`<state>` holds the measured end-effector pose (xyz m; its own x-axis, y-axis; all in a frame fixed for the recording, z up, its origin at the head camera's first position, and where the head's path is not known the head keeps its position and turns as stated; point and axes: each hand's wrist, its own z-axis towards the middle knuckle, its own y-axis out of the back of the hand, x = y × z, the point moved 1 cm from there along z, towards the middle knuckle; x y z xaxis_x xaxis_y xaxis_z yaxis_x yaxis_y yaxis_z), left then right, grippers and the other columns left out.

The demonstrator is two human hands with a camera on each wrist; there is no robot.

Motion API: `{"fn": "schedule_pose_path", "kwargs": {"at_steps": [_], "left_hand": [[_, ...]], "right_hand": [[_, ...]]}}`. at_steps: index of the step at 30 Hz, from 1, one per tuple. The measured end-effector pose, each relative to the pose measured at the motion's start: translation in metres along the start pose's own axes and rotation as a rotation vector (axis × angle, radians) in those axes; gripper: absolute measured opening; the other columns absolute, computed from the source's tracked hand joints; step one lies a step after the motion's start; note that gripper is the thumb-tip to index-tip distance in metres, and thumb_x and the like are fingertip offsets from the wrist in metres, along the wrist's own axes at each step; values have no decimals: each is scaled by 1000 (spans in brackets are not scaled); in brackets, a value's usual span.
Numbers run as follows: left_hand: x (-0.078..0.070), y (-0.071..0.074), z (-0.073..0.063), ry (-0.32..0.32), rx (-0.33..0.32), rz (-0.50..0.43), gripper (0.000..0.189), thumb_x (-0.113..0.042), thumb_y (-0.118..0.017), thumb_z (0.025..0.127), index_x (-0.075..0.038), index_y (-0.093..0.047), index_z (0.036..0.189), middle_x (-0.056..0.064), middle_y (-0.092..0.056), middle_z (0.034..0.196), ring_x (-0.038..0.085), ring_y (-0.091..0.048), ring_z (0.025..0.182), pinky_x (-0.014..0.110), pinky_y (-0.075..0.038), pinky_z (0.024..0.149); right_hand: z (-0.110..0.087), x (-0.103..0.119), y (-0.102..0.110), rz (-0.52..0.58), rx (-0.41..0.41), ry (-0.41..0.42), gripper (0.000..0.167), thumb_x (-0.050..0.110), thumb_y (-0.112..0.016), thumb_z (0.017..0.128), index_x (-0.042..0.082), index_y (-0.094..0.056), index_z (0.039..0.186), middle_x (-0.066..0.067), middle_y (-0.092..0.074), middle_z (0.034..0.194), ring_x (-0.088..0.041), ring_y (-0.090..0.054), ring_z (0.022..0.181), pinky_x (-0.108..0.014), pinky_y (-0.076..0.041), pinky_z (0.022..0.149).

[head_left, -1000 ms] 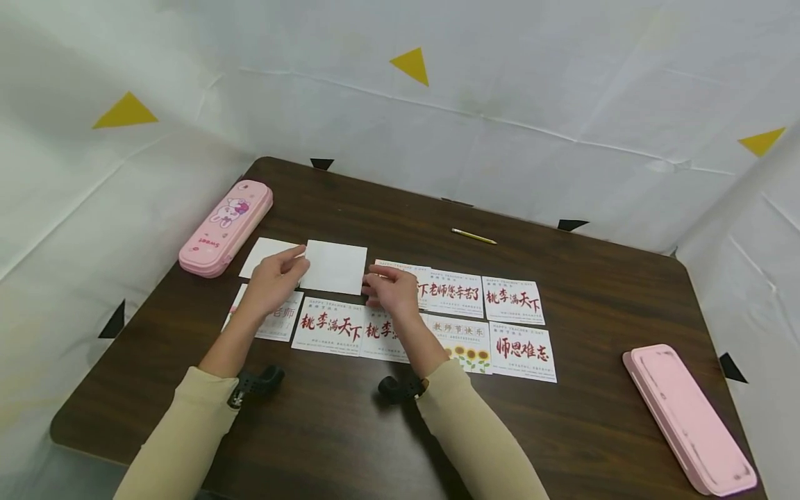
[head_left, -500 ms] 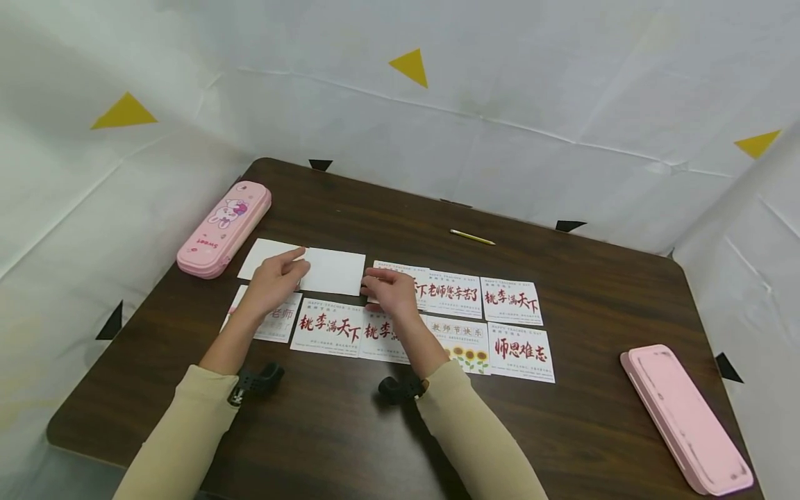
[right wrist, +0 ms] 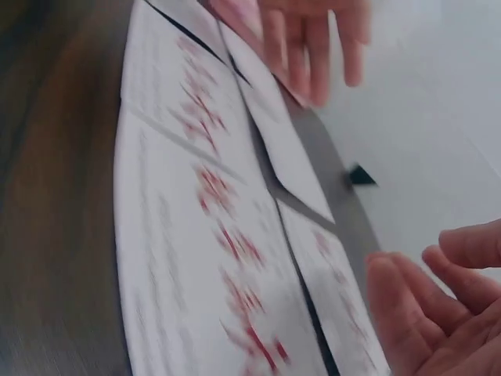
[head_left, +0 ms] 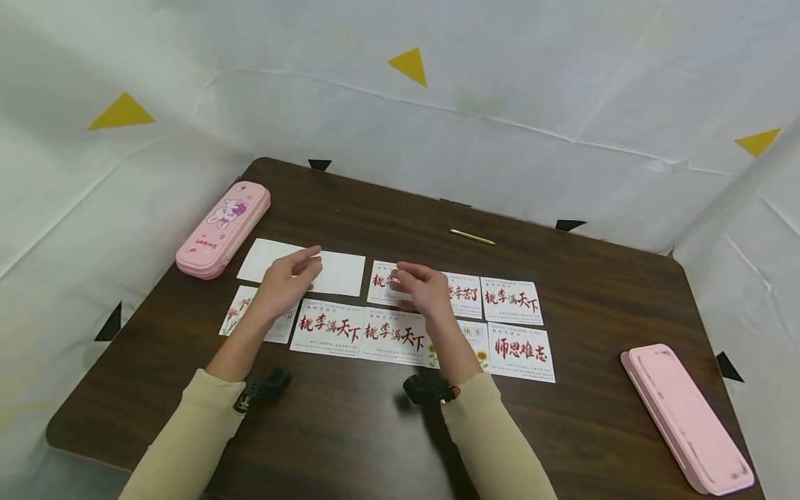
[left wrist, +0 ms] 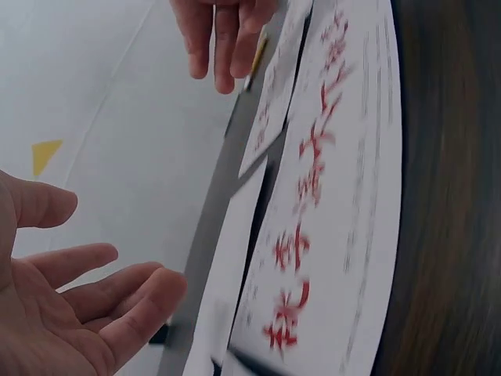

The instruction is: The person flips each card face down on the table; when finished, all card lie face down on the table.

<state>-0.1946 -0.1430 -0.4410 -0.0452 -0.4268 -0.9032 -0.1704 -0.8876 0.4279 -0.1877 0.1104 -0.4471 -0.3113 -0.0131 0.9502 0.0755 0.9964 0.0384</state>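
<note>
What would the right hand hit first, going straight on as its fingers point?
Probably the left hand, over the blank white card, if the right hand travels level; its height is unclear. If the fingers dip, the printed card beneath them comes first.

A passage runs between the left hand (head_left: 289, 281) and the right hand (head_left: 428, 288), above flat cards (head_left: 329, 328); bare tabletop (head_left: 346, 430) lies nearer the body. Low obstacles: 1 rabbit-print case (head_left: 223, 229) ahead-left of the left hand, 1 plain case (head_left: 690, 420) well right of both. A white sheet (head_left: 500, 139) bars the far side.
</note>
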Motion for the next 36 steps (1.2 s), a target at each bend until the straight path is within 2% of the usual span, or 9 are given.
{"fn": "schedule_pose_path", "kwargs": {"at_steps": [4, 8, 16, 23, 31, 36], "left_hand": [[-13, -18, -2, -14, 74, -32, 50, -26, -52, 102, -6, -44, 147, 18, -54, 140, 33, -56, 121, 44, -54, 89], [-22, -35, 2, 12, 126, -62, 53, -27, -52, 102, -7, -41, 149, 19, -51, 142, 33, -53, 124, 43, -53, 91], [-24, -63, 16, 88, 269, -83, 58, -28, -52, 101, -5, -35, 152, 20, -49, 142, 32, -56, 121, 40, -54, 89], [-23, -69, 21, 142, 276, -95, 60, -32, -53, 101, -8, -34, 153, 19, -51, 139, 28, -66, 100, 40, -53, 89], [-24, -72, 21, 139, 286, -122, 60, -30, -52, 101, -7, -33, 153, 20, -51, 139, 30, -65, 104, 40, -53, 90], [-26, -73, 21, 152, 268, -127, 59, -31, -53, 100, -8, -36, 152, 19, -53, 138, 31, -65, 105, 42, -52, 92]], "right_hand": [[-2, 1, 26, -70, -74, 1, 32, 17, -62, 96, 3, -66, 125, -15, -69, 116, -28, -70, 100, -32, -59, 68], [-4, 1, 45, -127, -119, -17, 32, 17, -60, 97, 3, -66, 126, -17, -69, 117, -29, -69, 100, -34, -59, 71], [-1, -6, 58, -166, -129, -96, 32, 17, -59, 97, 5, -66, 126, -16, -69, 115, -27, -69, 100, -28, -58, 66], [0, -9, 56, -174, -119, -72, 32, 18, -61, 96, 4, -67, 125, -16, -70, 114, -28, -69, 99, -28, -58, 65], [-1, -10, 56, -161, -114, -77, 34, 18, -60, 97, 1, -66, 126, -20, -68, 115, -30, -68, 102, -28, -58, 65], [-2, -9, 57, -148, -111, -92, 33, 19, -61, 97, 3, -66, 125, -18, -69, 115, -29, -68, 103, -26, -58, 63]]}}
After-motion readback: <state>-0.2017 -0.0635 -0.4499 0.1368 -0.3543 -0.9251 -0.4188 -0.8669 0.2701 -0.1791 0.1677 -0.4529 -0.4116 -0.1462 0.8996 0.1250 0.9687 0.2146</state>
